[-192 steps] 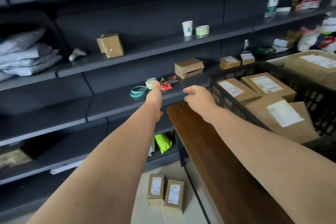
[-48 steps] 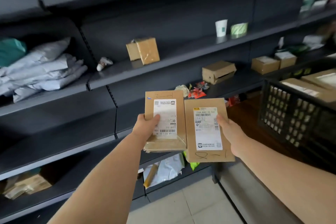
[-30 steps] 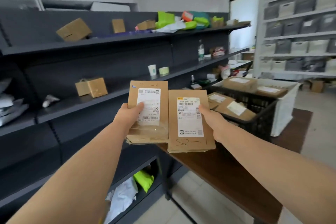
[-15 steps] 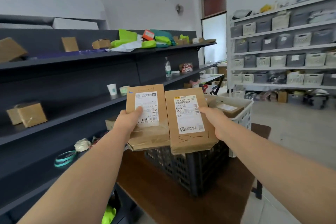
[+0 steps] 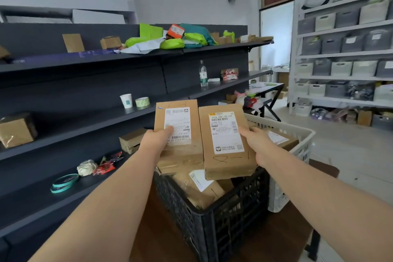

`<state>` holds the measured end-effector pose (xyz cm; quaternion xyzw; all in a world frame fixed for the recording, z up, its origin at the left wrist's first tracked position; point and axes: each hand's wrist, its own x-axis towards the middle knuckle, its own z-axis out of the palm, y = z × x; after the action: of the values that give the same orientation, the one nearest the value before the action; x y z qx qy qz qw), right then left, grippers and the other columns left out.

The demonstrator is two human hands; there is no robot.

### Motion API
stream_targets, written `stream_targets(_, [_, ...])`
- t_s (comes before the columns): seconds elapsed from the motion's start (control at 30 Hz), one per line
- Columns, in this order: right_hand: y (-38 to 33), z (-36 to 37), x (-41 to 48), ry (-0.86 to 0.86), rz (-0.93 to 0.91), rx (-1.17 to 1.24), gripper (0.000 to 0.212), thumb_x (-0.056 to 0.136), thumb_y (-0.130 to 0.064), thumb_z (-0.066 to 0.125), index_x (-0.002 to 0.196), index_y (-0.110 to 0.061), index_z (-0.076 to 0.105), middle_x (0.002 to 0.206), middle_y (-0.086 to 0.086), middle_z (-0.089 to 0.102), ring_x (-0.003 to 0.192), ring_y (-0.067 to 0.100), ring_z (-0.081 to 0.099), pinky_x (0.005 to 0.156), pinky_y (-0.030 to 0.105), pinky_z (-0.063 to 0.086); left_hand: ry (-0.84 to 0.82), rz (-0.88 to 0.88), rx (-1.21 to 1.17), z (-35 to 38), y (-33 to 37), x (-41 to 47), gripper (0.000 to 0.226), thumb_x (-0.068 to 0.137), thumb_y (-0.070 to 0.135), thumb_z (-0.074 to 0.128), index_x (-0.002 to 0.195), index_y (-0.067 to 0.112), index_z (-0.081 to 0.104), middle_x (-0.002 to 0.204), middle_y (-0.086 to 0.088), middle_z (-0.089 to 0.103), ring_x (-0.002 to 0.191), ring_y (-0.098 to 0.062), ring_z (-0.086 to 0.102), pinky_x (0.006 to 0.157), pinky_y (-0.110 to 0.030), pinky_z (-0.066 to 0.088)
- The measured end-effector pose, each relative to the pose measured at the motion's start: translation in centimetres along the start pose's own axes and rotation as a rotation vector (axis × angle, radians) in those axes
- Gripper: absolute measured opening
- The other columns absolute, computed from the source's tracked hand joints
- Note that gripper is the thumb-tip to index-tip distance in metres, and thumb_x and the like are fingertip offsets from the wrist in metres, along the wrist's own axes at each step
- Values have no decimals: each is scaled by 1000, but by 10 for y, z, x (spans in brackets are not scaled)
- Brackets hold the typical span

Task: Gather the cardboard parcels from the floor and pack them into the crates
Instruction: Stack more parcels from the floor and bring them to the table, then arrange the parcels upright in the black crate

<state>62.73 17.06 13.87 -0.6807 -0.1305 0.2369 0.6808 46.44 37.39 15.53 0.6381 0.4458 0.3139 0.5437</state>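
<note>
Parcels (image 5: 225, 166) over black crate (image 5: 223, 225) — heaped full; white crate (image 5: 302, 149) behind, shelves (image 5: 85, 126) left.

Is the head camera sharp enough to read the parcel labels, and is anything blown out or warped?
Head view: labels on the left parcel and right parcel are evenly lit, large print legible, small print soft; the doorway is blown out; wide-angle stretching toward the edges.

Two held parcels, left parcel (image 5: 184, 152) and right parcel (image 5: 226, 142); two crates, black crate (image 5: 223, 221) and white crate (image 5: 303, 147); one paper cup (image 5: 126, 100); one bottle (image 5: 203, 74).
</note>
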Motion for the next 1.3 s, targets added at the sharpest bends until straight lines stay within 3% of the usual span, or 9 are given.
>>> stream_targets(0.17, [-20, 20, 54, -71, -14, -17, 25, 97, -28, 55, 118, -18, 62, 112, 4, 69, 102, 28, 64, 95, 47, 49, 37, -7, -42, 12, 14, 53, 59, 83, 43, 71, 131, 14, 50, 111, -4, 66, 100, -26, 63, 96, -47, 51])
stream_targets(0.33, [-34, 40, 111, -144, 27, -55, 32, 97, -15, 55, 129, -14, 54, 114, 8, 69, 81, 19, 63, 63, 33, 49, 104, 7, -80, 25, 17, 98, 49, 87, 32, 70, 127, 11, 51, 113, -5, 65, 102, -26, 62, 94, -46, 51])
stream_targets(0.53, [-25, 68, 187, -270, 55, -189, 36, 95, -22, 59, 130, -15, 55, 117, 5, 68, 99, 24, 63, 86, 39, 52, 229, -94, -4, 39, -3, 124, 58, 88, 23, 69, 138, 11, 43, 124, -9, 60, 106, -29, 59, 94, -45, 50])
stream_targets(0.67, [-2, 90, 231, -381, -138, -395, 54, 91, -25, 64, 141, -20, 44, 135, 0, 54, 116, 23, 53, 88, 32, 42, 304, -159, 193, 61, -27, 118, 66, 91, 18, 68, 146, 13, 34, 134, -9, 54, 108, -28, 57, 82, -34, 50])
stream_targets(0.8, [25, 103, 251, -697, -303, -667, 47, 90, -31, 66, 135, -24, 55, 145, -1, 47, 132, 21, 44, 107, 35, 37, 157, -244, 489, 92, -51, 128, 53, 80, 34, 67, 129, 15, 56, 129, -5, 60, 116, -25, 58, 99, -38, 50])
stream_targets(0.9, [35, 102, 260, -838, -379, -850, 41, 88, -33, 68, 128, -25, 61, 142, -4, 52, 132, 19, 44, 110, 34, 36, 245, -303, 652, 99, -75, 153, 40, 81, 28, 52, 119, 17, 57, 125, -10, 57, 114, -31, 56, 100, -46, 48])
stream_targets(1.07, [29, 87, 267, -786, -435, -660, 32, 94, -16, 58, 125, -23, 63, 145, 0, 49, 137, 19, 41, 107, 30, 36, 391, -257, 727, 131, -39, 119, 57, 92, 16, 48, 148, 19, 39, 149, -10, 41, 136, -34, 40, 111, -46, 38])
stream_targets(1.17, [24, 77, 259, -744, -530, -595, 30, 96, -12, 54, 119, -25, 66, 141, -2, 54, 134, 17, 45, 98, 23, 39, 431, -208, 707, 139, -31, 106, 61, 90, 10, 45, 149, 20, 36, 154, -8, 36, 139, -34, 35, 110, -48, 40])
stream_targets(1.3, [35, 68, 239, -822, -573, -544, 23, 96, -11, 54, 108, -22, 71, 134, -2, 59, 133, 17, 45, 106, 29, 37, 490, -135, 751, 149, -27, 84, 62, 90, 3, 45, 149, 18, 35, 159, -6, 25, 146, -31, 19, 116, -49, 29])
